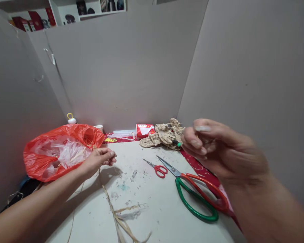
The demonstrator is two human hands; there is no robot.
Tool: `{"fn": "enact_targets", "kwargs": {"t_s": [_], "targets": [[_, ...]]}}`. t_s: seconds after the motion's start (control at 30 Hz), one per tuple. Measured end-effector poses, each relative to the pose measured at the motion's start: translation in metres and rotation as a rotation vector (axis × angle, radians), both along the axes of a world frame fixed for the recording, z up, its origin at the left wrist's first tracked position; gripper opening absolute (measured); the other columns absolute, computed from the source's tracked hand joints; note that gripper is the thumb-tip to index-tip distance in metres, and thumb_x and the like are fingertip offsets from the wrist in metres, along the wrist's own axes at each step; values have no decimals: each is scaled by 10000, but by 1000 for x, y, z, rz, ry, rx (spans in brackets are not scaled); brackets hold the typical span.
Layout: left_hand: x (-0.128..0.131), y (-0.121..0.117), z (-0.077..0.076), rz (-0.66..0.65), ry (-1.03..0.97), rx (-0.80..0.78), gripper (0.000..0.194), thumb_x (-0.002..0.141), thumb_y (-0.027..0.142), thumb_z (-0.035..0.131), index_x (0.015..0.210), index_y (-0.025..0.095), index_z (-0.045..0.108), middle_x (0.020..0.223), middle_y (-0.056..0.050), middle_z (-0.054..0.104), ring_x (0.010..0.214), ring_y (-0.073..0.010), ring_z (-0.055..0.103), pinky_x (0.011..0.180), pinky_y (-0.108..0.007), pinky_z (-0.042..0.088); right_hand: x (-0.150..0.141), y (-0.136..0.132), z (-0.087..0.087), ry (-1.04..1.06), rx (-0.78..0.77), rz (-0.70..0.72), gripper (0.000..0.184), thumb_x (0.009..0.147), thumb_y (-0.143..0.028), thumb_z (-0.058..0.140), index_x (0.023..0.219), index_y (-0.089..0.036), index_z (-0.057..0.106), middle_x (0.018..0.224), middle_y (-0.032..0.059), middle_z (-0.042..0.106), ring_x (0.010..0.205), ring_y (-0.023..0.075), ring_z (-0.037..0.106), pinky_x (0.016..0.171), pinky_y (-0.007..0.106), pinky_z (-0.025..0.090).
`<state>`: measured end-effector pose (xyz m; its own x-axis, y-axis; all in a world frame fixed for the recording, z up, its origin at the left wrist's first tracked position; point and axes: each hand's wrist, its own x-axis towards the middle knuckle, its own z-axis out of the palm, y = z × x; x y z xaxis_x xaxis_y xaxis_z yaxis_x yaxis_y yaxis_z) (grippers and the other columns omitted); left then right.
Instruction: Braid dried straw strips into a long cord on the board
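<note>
My left hand (105, 158) is closed in a pinch beside the red plastic bag, and what its fingertips hold, if anything, is too small to make out. Below its wrist a thin straw braid (107, 195) runs down the table and fans into loose strands near the front edge. Raised at the right, my right hand (218, 145) has its thumb and fingers pressed together; anything between them is hidden. Under it lie large scissors (190, 189) with one red and one green handle, blades partly closed. Small red-handled scissors (158, 168) rest just left of these.
The red plastic bag (63, 131) holds white plastic and straw. Woven straw pieces (162, 135), a red tissue pack (144, 131) and clear plastic strips (124, 132) line the table's back. Grey walls (131, 67) enclose the white table (147, 222); a shelf (101, 15) hangs above.
</note>
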<state>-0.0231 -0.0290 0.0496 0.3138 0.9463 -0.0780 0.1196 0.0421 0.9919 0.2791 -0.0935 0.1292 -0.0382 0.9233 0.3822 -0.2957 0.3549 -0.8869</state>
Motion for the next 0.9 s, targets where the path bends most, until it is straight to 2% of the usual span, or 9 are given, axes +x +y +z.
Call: {"fn": "enact_targets", "kwargs": {"t_s": [0.1,0.2,0.33,0.43,0.6,0.7,0.73,0.8,0.9], "targets": [[0,1,21,12,-33,45,296,733,401,693,772,119,612,680,-27,621,583,-81,528,608,-220,426,6,-4,4,-57,28,-35,263,668,-302,628,463,-210,491,429,-24,475,374,83,364,369,236,285],[13,6,45,-11,-33,140,268,769,389,658,756,128,596,662,-26,618,576,-78,522,592,-215,410,6,-9,7,-152,15,-32,282,657,-349,673,475,-197,520,443,-13,517,372,77,381,337,211,275],[56,25,76,-67,-20,238,240,828,370,591,832,131,618,660,-32,628,572,-85,529,621,-248,416,8,-18,15,-180,70,-73,297,640,-357,710,475,-195,524,442,-19,529,393,84,431,339,192,322],[98,47,90,-112,-52,279,264,882,357,521,847,107,600,658,-55,629,545,-84,526,659,-286,431,20,-25,19,-260,153,-144,324,662,-400,716,469,-191,560,444,-8,529,392,88,444,334,196,332],[146,85,94,-87,6,410,333,921,383,443,867,79,569,684,-89,634,541,-81,538,669,-287,454,42,-34,17,-453,194,-163,381,735,-477,672,504,-190,575,474,-1,529,397,94,438,362,228,329],[153,110,96,13,259,569,428,963,397,290,1024,62,549,908,-161,667,676,-92,598,721,-261,474,44,-35,18,-521,167,-140,369,793,-457,628,541,-193,572,506,-10,510,442,93,427,408,236,315],[152,118,97,27,332,592,422,960,399,304,1082,71,539,994,-170,660,738,-103,614,740,-257,477,43,-34,18,-549,162,-132,368,809,-450,612,548,-194,571,512,-14,500,453,92,422,420,236,311],[146,133,96,29,452,592,364,905,387,464,1137,119,546,1109,-156,638,822,-140,633,761,-272,481,38,-31,18,-624,156,-102,364,825,-449,592,566,-194,573,526,-19,487,474,93,418,439,234,311],[129,150,90,73,636,580,381,713,225,710,1072,143,615,1141,-155,630,991,-254,611,855,-347,455,30,-23,16,-754,147,-17,342,852,-445,551,620,-196,581,541,-25,463,487,97,403,459,236,319]]}}
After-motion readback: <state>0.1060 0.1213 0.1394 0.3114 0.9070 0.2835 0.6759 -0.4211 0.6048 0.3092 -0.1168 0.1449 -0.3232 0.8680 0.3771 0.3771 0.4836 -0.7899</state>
